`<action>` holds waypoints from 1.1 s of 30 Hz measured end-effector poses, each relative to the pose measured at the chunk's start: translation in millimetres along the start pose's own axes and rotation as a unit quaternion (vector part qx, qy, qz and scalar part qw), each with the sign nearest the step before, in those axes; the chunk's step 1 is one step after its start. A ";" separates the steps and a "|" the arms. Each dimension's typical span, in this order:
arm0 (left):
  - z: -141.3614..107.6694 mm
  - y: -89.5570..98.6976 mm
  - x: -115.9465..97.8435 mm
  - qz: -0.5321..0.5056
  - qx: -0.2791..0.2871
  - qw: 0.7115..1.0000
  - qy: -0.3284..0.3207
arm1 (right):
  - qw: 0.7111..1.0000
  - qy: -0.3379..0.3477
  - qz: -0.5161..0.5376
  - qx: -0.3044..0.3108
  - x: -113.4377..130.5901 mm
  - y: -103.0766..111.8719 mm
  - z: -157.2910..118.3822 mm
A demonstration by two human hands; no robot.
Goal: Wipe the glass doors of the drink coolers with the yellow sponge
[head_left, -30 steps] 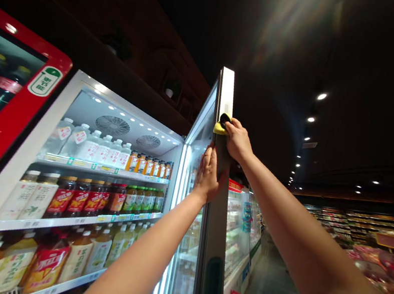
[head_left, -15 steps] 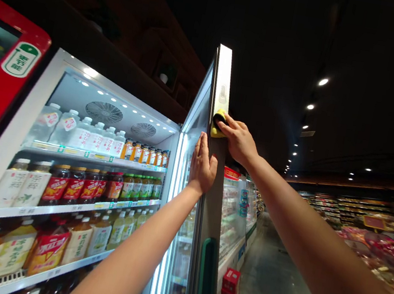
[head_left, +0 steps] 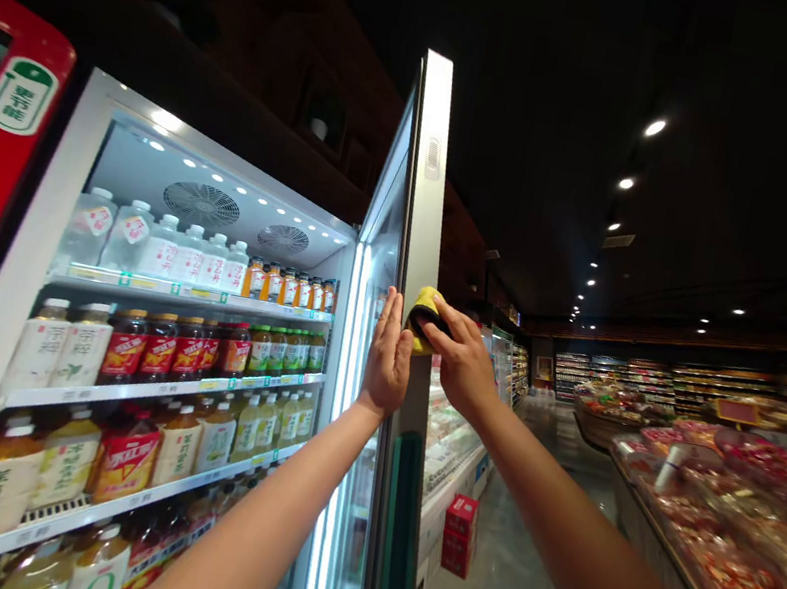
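Fingers (head_left: pixel 451 319) of the right hand (head_left: pixel 466 366) are bent close over a bunched cloth (head_left: pixel 427 299), yellow and black, and press it to the edge of the door (head_left: pixel 421 228). From where I stand, the cloth lies just left of the right knuckles, between them and the metal, with no clear long axis of its own. The edge has one, though – it runs nearly upright, its top leaning a little left, with bare metal above the cloth and a green strip (head_left: pixel 394 538) lower down. The right hand is the nearer, having hold of the cloth; the left hand (head_left: pixel 389 360) rests just to its left, empty as far as I can see – palm against the door's inner side, fingers straight, together and pointing up. Left of it, the fridge (head_left: pixel 88 149) stands with bottles (head_left: pixel 160 345) on its shelves.
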State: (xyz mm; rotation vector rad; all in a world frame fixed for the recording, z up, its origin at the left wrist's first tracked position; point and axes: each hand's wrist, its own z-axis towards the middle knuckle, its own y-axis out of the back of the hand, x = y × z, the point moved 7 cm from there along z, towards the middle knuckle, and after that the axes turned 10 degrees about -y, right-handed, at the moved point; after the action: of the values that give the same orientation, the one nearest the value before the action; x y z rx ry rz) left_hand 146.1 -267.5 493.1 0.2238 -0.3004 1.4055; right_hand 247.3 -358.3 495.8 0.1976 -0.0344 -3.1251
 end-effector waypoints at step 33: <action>-179.4 -4.1 -70.1 -0.043 0.392 0.919 -0.017 | 0.980 -0.173 0.078 0.064 4.6 20.3 -167.6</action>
State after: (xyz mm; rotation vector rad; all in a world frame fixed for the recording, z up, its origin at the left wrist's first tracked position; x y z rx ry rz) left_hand 153.8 -274.4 300.7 0.9098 0.2641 1.3754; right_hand 264.0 -382.3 329.5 -0.3344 -0.2417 -2.9583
